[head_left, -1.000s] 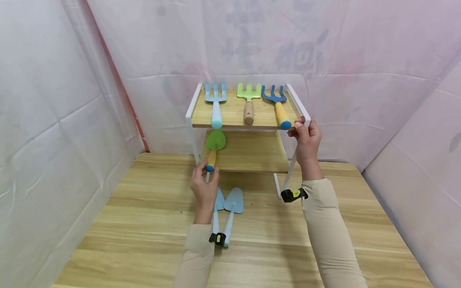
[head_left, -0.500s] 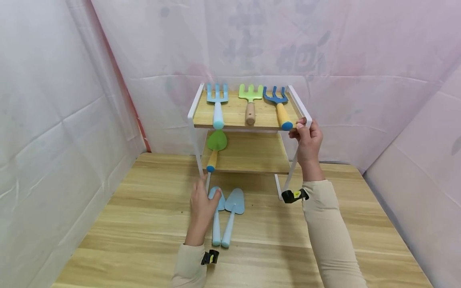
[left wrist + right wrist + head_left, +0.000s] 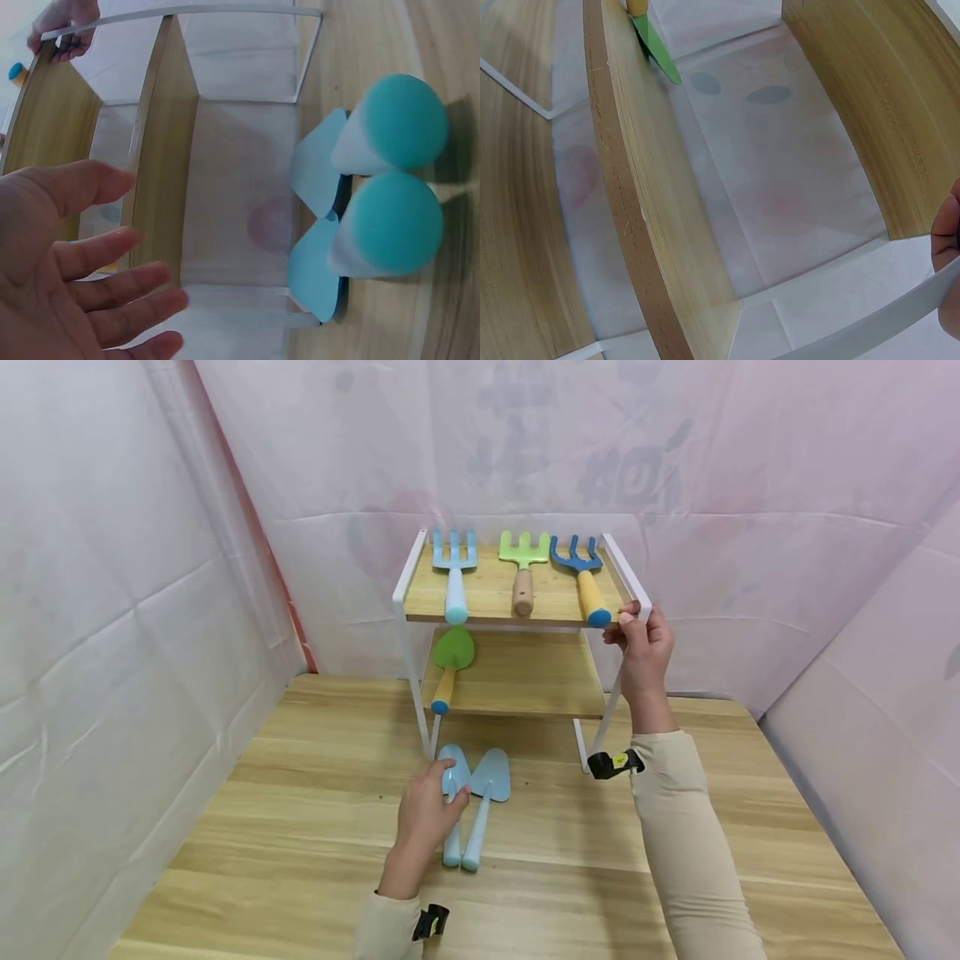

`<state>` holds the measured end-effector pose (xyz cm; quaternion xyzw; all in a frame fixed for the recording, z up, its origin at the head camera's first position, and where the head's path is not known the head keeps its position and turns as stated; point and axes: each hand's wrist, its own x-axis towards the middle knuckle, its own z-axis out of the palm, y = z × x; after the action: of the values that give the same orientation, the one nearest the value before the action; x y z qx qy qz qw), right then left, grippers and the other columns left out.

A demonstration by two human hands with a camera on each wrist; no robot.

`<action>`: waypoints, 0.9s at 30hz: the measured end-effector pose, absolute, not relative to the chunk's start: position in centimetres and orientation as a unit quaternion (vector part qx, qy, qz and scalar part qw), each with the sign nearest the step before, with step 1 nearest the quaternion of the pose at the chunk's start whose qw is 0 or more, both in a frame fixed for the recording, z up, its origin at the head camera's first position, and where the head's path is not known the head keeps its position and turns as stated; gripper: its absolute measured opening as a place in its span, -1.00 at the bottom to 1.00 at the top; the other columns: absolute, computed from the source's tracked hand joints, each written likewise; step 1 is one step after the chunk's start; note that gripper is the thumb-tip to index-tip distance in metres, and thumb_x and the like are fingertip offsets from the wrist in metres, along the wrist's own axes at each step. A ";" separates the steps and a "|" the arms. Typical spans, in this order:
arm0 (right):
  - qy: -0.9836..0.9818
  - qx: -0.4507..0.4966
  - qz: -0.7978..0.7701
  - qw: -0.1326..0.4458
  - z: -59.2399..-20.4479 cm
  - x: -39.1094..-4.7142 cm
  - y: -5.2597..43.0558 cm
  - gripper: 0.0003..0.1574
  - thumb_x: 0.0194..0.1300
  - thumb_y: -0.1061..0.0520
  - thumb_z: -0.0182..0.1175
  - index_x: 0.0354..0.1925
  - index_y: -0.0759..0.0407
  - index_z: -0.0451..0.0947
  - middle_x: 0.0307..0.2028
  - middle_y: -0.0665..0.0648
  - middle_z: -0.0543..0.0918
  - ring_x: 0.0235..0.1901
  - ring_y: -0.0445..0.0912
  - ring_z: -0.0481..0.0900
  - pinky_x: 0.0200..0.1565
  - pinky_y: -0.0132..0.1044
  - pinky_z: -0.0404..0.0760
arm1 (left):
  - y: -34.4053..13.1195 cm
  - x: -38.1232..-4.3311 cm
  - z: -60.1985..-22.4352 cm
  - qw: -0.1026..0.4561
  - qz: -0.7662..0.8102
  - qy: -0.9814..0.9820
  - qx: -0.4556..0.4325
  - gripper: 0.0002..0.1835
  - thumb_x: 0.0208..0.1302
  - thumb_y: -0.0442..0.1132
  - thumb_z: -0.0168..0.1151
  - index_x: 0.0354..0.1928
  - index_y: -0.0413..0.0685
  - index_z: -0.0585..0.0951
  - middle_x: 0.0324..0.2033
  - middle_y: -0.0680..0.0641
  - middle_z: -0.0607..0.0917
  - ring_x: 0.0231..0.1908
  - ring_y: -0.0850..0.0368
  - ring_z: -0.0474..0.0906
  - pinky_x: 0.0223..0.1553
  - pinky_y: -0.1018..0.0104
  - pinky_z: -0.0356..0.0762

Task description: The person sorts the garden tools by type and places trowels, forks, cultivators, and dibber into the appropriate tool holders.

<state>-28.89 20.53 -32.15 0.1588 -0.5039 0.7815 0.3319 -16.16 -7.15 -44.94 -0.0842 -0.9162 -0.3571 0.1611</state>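
My left hand (image 3: 427, 806) hovers with spread fingers over the left light-blue trowel (image 3: 452, 850), overlapping it in the head view. The left wrist view shows nothing between these fingers. A matching trowel (image 3: 492, 774) lies beside it on the table, blades toward the rack. My right hand (image 3: 647, 652) grips the front right corner of the two-tier wooden rack (image 3: 540, 681), fingers round the white frame and board edge. On the lower tier, at the left, rests a green trowel (image 3: 453, 649) with a yellow handle, its blue end toward the front edge.
Along the top tier lie a light-blue hand fork (image 3: 456, 593), a green fork (image 3: 523, 556) with a wooden handle, and a dark-blue fork (image 3: 592, 597) with a yellow handle. Pale sheets (image 3: 360, 452) hang behind the wooden table (image 3: 300, 827) and at both sides.
My left hand has let go of the green trowel's handle on the lower tier and come down toward the light-blue trowels. The right hand keeps its grip on the rack.
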 end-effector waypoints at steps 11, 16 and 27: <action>-0.502 0.156 0.783 0.331 -32.2 -29.0 20.6 -0.88 0.20 0.35 0.00 -0.38 0.21 0.46 -0.60 0.13 0.51 -0.60 -0.13 0.50 -0.51 -0.40 0.53 | -8.0 -14.5 -45.5 0.022 -0.277 -0.952 -0.130 -0.48 -0.01 -0.12 0.41 -0.02 -0.25 0.55 -0.16 -0.25 0.60 -0.23 -0.15 0.57 -0.33 0.01 0.54; -0.506 0.158 0.780 0.333 -32.2 -28.9 20.5 -0.87 0.21 0.35 -0.01 -0.38 0.20 0.47 -0.60 0.13 0.51 -0.60 -0.13 0.50 -0.51 -0.40 0.53 | -8.5 -13.9 -46.3 0.013 -0.274 -0.951 -0.139 -0.47 -0.02 -0.12 0.42 -0.03 -0.30 0.55 -0.18 -0.26 0.59 -0.23 -0.13 0.56 -0.31 0.01 0.53; -0.502 0.160 0.781 0.335 -32.2 -28.9 20.5 -0.87 0.20 0.34 0.00 -0.37 0.20 0.48 -0.60 0.13 0.52 -0.60 -0.12 0.50 -0.52 -0.40 0.53 | -9.3 -12.9 -48.6 0.021 -0.334 -0.931 -0.145 -0.42 -0.01 -0.13 0.42 0.05 -0.26 0.51 -0.06 -0.25 0.55 -0.10 -0.15 0.52 -0.14 -0.01 0.50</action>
<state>-28.87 20.50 -32.21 0.1600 -0.5022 0.7808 0.3354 -12.93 -9.30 -48.64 -0.1454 -0.9311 -0.3338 0.0213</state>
